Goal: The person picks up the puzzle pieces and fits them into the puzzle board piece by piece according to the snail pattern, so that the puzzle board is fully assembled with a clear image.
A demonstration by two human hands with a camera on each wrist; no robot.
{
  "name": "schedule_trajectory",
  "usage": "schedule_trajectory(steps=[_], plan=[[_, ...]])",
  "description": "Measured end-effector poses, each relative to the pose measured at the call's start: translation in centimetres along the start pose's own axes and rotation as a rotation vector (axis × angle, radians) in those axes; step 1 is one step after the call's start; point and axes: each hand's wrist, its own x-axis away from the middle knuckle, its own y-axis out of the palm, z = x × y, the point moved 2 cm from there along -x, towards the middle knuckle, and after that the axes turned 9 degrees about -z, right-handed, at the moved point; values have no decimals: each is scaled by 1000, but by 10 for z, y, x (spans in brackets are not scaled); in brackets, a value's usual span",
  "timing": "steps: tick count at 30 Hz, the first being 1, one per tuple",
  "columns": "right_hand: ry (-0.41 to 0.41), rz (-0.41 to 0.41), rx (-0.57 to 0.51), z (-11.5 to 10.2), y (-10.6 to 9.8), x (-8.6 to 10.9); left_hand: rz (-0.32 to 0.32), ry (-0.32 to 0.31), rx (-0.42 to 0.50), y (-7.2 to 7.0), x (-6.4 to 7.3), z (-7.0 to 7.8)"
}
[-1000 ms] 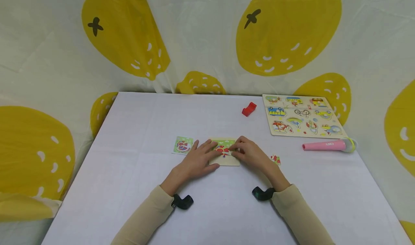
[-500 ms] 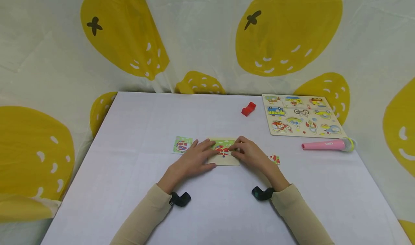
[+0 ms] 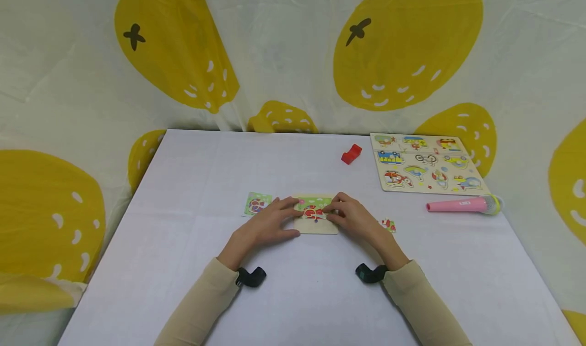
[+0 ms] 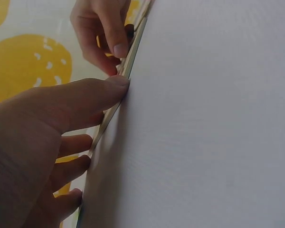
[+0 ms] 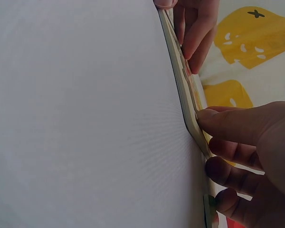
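In the head view a small wooden puzzle board [image 3: 319,228] lies mid-table, a green and red picture piece [image 3: 312,202] across its upper part. My left hand [image 3: 270,224] rests at the board's left edge, fingers spread and lightly bent. From the left wrist view, its thumb [image 4: 116,85] touches the edge nearest me. My right hand [image 3: 353,216] pinches the picture piece at its right end between thumb and index finger. The right wrist view has that thumb [image 5: 210,118] on the piece, just above the thick board edge [image 5: 178,80]; the fingers behind are partly hidden.
A square picture piece [image 3: 256,203] lies left of the left hand, and a smaller red and green piece [image 3: 388,225] beside the right wrist. Farther back are a red block [image 3: 351,154], a large vehicle puzzle board [image 3: 430,185] and a pink toy microphone [image 3: 460,205].
My left hand has slid left, uncovering more of the board and picture piece. The right hand has kept its pinch in nearly the same spot.
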Motion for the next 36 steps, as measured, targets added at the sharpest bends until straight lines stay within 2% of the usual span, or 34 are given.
schedule_trajectory(steps=[10, 14, 21, 36], plan=[[7, 41, 8, 5, -6, 5, 5, 0, 16, 0, 0, 2], [35, 50, 5, 11, -13, 10, 6, -2, 26, 0, 0, 2], [136, 9, -1, 19, -24, 20, 6, -10, 36, 1, 0, 1], [138, -35, 46, 31, -25, 44, 12, -8, 42, 3, -1, -1]])
